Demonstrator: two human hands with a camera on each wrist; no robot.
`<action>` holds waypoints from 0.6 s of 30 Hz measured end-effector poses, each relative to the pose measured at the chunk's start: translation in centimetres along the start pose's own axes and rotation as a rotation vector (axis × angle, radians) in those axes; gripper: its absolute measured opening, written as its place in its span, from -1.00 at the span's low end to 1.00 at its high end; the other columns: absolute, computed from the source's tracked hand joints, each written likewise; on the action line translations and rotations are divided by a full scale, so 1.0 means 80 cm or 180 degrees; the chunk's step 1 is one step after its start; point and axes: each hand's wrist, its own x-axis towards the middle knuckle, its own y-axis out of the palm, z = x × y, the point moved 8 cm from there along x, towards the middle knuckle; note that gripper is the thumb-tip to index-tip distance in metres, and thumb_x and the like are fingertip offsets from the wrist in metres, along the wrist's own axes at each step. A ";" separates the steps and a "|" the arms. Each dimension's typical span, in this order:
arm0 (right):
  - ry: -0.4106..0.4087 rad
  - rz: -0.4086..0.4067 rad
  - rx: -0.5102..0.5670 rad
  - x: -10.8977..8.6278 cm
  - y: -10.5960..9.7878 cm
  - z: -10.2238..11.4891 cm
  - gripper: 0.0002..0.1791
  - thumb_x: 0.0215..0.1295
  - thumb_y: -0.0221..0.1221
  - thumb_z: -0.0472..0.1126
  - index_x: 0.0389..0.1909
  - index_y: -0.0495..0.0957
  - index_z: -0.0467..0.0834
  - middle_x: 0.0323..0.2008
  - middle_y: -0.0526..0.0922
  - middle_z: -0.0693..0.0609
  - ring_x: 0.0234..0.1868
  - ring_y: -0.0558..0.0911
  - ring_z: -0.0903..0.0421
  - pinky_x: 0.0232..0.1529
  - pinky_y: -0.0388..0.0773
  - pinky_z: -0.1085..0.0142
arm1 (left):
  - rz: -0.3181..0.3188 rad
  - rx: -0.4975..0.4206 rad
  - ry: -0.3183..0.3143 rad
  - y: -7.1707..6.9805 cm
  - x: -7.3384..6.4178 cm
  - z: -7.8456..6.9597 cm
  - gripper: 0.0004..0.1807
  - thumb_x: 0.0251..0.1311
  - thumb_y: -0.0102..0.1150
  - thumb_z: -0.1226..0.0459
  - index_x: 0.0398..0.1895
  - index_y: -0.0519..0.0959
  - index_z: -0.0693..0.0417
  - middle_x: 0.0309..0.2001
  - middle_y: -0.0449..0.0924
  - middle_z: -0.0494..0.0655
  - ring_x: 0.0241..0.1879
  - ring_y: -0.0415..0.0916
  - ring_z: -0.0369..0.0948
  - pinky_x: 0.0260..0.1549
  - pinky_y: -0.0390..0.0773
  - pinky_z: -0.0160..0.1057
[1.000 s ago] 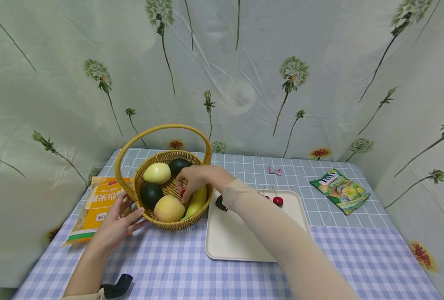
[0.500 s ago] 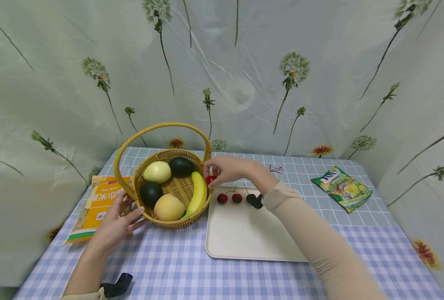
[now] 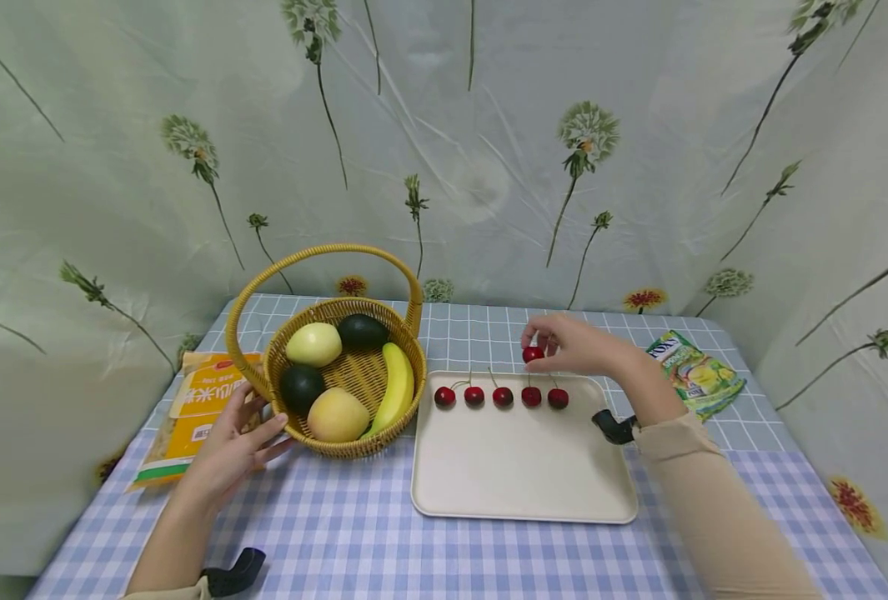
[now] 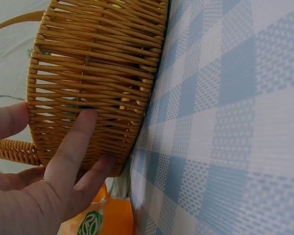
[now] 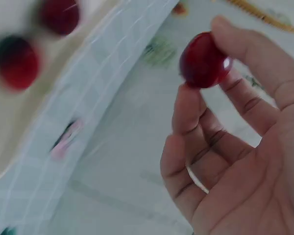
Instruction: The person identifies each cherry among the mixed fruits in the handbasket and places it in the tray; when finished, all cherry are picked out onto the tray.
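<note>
In the head view my right hand (image 3: 574,346) pinches a dark red cherry (image 3: 534,354) above the tray's back edge. The right wrist view shows this cherry (image 5: 205,59) between thumb and fingertips. Several cherries (image 3: 503,397) with stems lie in a row along the far side of the cream tray (image 3: 519,475). My left hand (image 3: 233,446) touches the near left side of a wicker basket (image 3: 349,450), its fingers spread against the weave (image 4: 98,83). Inside the basket are a banana (image 3: 394,387), a round yellow fruit (image 3: 338,416), a pale yellow-green fruit (image 3: 313,345) and two dark oval ones (image 3: 363,332).
An orange food bag (image 3: 203,408) lies behind the left hand, left of the basket. A green snack packet (image 3: 699,375) is at the right, partly behind the right forearm. The tall basket handle (image 3: 323,250) arches over the fruit. A small pink wrapped sweet (image 5: 64,139) lies behind the tray.
My right hand has come out of the basket with the cherry and travelled right, above the tray's back edge. The row of cherries is now uncovered. My left hand stays at the basket.
</note>
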 end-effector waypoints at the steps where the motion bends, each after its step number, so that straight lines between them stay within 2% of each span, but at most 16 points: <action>1: 0.0052 -0.0046 -0.0033 -0.008 0.000 -0.011 -0.75 0.38 0.44 -0.18 -0.02 0.63 -0.12 -0.21 0.70 0.00 -0.20 0.60 0.08 -0.17 0.62 0.25 | 0.0000 -0.0003 -0.0003 0.000 0.000 0.000 -0.05 0.62 0.12 0.25 0.79 -0.26 -0.27 0.76 -0.28 0.29 0.58 0.17 0.32 0.17 0.77 -0.03; 5: 0.0250 -0.0153 -0.0056 -0.037 0.002 -0.049 -0.77 0.36 0.44 -0.23 -0.06 0.63 -0.16 -0.23 0.69 -0.03 -0.22 0.59 0.06 -0.22 0.62 0.27 | 0.0008 -0.0004 -0.0003 -0.001 0.000 0.000 -0.05 0.62 0.13 0.25 0.79 -0.25 -0.29 0.76 -0.27 0.28 0.56 0.21 0.29 0.17 0.77 -0.04; 9: 0.0401 -0.0196 -0.0013 -0.056 0.008 -0.076 -0.77 0.36 0.44 -0.22 -0.09 0.62 -0.16 -0.28 0.67 -0.02 -0.26 0.57 0.08 -0.28 0.61 0.28 | 0.0012 0.0021 0.0016 -0.005 -0.001 -0.001 -0.04 0.61 0.15 0.24 0.79 -0.25 -0.27 0.75 -0.25 0.30 0.45 0.35 0.12 0.17 0.78 -0.05; 18: 0.0560 -0.0211 0.0147 -0.071 0.032 -0.105 -0.70 0.31 0.49 -0.15 -0.08 0.62 -0.14 -0.33 0.65 0.01 -0.32 0.53 0.10 -0.35 0.55 0.31 | 0.0009 0.0018 -0.0017 -0.010 -0.003 -0.001 -0.02 0.59 0.17 0.23 0.79 -0.26 -0.26 0.75 -0.25 0.31 0.27 0.48 -0.18 0.16 0.78 -0.05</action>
